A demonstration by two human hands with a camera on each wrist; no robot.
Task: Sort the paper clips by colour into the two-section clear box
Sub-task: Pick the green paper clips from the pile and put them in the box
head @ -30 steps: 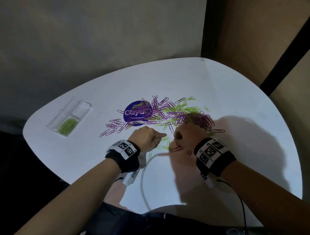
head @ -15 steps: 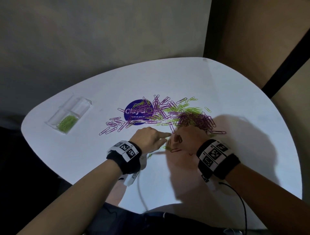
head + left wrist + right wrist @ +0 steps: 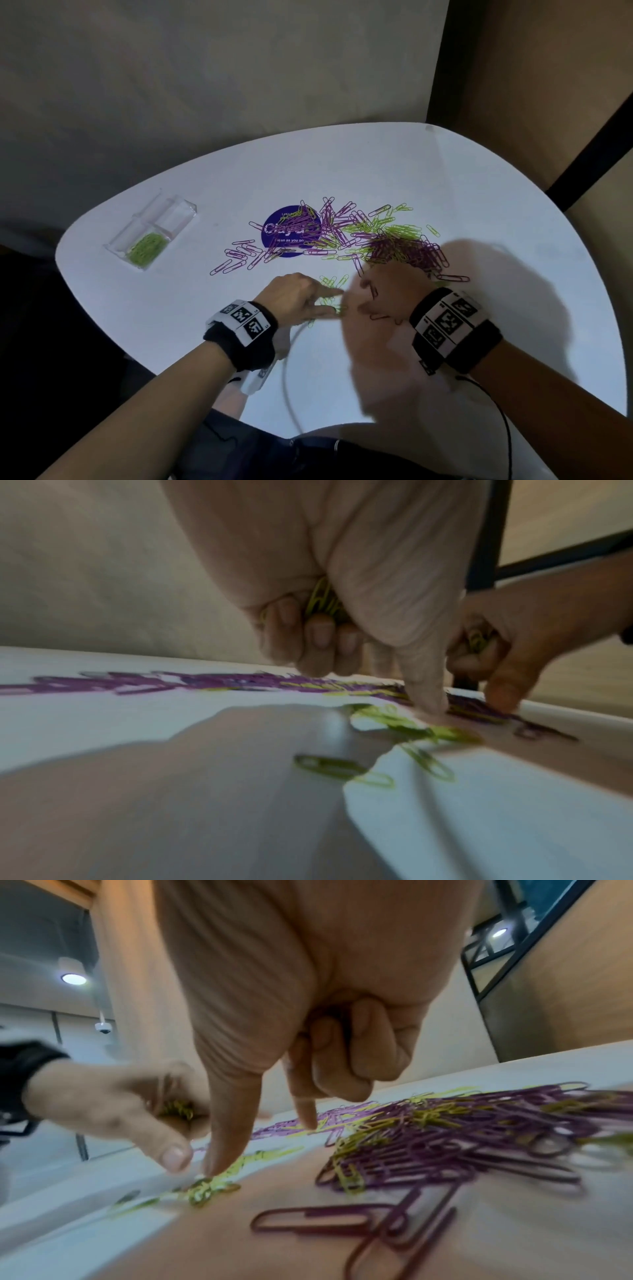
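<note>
A mixed pile of purple and green paper clips lies mid-table. The two-section clear box stands far left; its near section holds green clips, its far section looks empty. My left hand is at the pile's near edge, fingers curled round green clips, thumb down beside loose green clips. My right hand is close beside it, with thumb and forefinger on the table. Its other fingers are curled, and the left wrist view shows green clips inside them.
A round blue sticker lies under the pile's left part. Two loose purple clips lie by my right wrist. A thin cable runs over the near table edge. Bare white table surrounds the pile; a wall stands behind.
Both hands have stayed at the pile's near edge. My left hand's fingers have stretched right towards the loose green clips, closing the gap to my right hand.
</note>
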